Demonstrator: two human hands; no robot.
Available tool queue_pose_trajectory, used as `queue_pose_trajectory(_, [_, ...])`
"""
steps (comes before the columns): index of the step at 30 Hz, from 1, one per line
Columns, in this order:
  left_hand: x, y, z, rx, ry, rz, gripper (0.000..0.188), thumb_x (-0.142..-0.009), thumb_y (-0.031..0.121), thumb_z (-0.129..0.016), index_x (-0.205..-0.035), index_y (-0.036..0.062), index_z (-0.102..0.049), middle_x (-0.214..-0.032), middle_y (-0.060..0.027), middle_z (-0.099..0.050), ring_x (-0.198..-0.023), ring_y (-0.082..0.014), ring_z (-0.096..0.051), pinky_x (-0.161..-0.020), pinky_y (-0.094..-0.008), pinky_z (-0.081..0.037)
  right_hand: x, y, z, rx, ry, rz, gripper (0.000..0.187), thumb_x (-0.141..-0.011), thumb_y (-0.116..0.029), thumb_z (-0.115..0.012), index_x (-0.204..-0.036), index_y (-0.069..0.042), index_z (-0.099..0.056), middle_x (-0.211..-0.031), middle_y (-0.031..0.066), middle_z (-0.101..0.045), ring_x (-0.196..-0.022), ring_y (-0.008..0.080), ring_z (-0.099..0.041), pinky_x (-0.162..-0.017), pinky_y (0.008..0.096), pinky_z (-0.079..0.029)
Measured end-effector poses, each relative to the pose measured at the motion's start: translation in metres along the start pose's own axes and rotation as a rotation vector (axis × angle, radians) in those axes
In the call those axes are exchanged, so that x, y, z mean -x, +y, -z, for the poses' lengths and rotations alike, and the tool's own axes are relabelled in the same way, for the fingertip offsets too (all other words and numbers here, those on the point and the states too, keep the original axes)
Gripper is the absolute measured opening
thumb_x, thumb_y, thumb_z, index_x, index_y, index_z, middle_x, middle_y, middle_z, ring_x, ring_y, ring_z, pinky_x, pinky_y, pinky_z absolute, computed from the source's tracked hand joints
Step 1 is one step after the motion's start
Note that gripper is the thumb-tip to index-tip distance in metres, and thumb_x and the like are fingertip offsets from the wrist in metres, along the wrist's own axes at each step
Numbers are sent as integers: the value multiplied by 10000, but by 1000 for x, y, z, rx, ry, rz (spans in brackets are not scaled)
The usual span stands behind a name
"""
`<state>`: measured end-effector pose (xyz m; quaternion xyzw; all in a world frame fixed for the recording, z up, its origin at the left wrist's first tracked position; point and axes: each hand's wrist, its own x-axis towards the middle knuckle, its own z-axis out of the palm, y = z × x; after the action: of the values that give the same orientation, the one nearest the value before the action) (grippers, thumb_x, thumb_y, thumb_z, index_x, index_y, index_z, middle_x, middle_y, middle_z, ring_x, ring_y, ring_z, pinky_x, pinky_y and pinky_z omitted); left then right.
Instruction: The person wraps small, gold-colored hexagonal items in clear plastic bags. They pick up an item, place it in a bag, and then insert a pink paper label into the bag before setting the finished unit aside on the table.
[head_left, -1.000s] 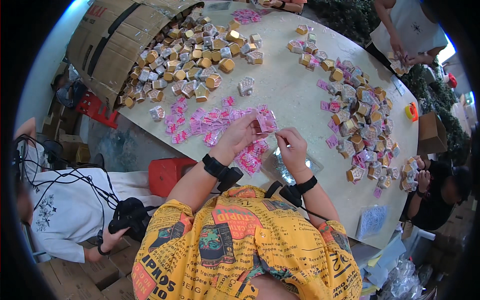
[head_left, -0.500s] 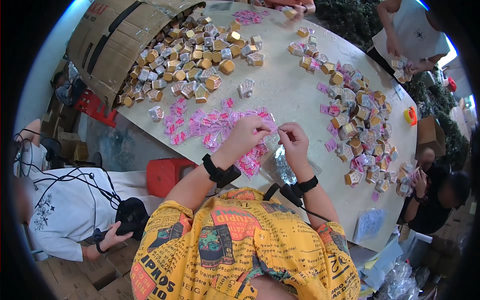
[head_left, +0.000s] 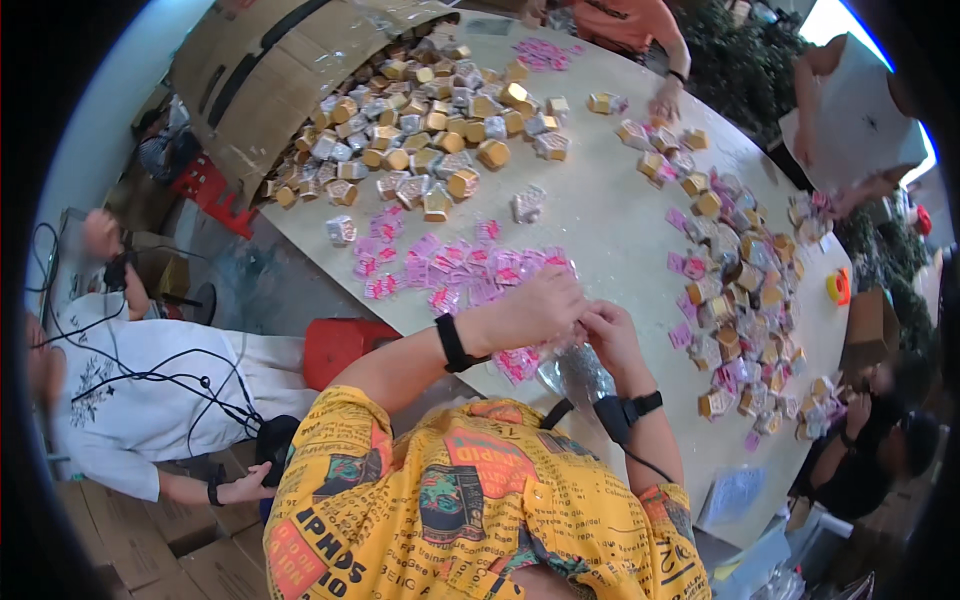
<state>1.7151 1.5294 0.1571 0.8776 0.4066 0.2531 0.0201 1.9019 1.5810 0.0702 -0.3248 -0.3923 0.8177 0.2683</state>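
Observation:
My left hand (head_left: 530, 308) and my right hand (head_left: 612, 340) meet above the table's near edge, fingers pinched together. Whatever is between their fingertips is too small or hidden to make out. Under and beyond my left hand spreads a loose pile of small pink printed cards (head_left: 458, 262). Some of these cards also show below the left wrist. A clear plastic bag of shiny silvery bits (head_left: 582, 374) lies just below my right hand, partly covered by it. One silvery-white house-shaped piece (head_left: 529, 204) stands alone past the cards.
A large cardboard box (head_left: 235, 95) lies on its side at the far left, spilling gold-and-silver pieces (head_left: 400, 130). Another heap of such pieces with pink cards (head_left: 745, 290) runs along the right. Several people work around the table (head_left: 620, 235). A red stool (head_left: 340, 350) stands at the left.
My hands have come together, the left moving right toward the right one. The whole view has shifted slightly. At the far side, a person's hand now reaches to the pieces.

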Motion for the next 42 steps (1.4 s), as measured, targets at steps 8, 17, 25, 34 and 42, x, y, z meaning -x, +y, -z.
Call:
queue_pose_trajectory(8, [-9,-32,-22,-122,-148,-166,57,-691,141,-574,-704,88,-587,-800,-45,-538,-850,-202,-517,-836,-340,-394,-3,-20,4,270,27,-111,95,-858,-49,-597,-815,36,-600,-672,87,-626,-533,154,-589,-516,262,-485])
queue_pose_trajectory(17, [-8,-95,-86,840,-386,554,99,-670,109,-660,-682,12,-652,-643,-93,-626,-584,-194,-589,-541,-331,-450,-20,-23,0,1713,-53,795,201,-731,-64,-552,-927,-21,-552,-745,104,-537,-669,262,-586,-579,362,-488])
queue_pose_trajectory(25, [-27,-140,-103,693,-490,566,184,-695,164,-657,-772,-1,-690,-731,-142,-665,-694,-221,-645,-629,-351,-510,-35,-11,15,1811,37,642,174,-761,-58,-564,-932,-26,-549,-776,114,-551,-653,279,-585,-571,368,-489])
queue_pose_trajectory(34, [-12,-251,-134,-46,-228,979,515,-668,208,-731,-1105,40,-518,-1080,-208,-524,-977,-385,-554,-795,-456,-496,-27,-12,27,1618,154,587,202,-768,-33,-545,-970,-20,-545,-796,147,-573,-666,320,-599,-575,400,-501])
queue_pose_trajectory(42, [2,-216,-135,-114,225,870,584,-636,185,-710,-1150,82,-451,-1010,-172,-524,-883,-363,-558,-768,-447,-477,-22,-21,16,1568,192,656,200,-744,-22,-557,-944,-25,-546,-748,140,-557,-660,322,-590,-573,399,-493])
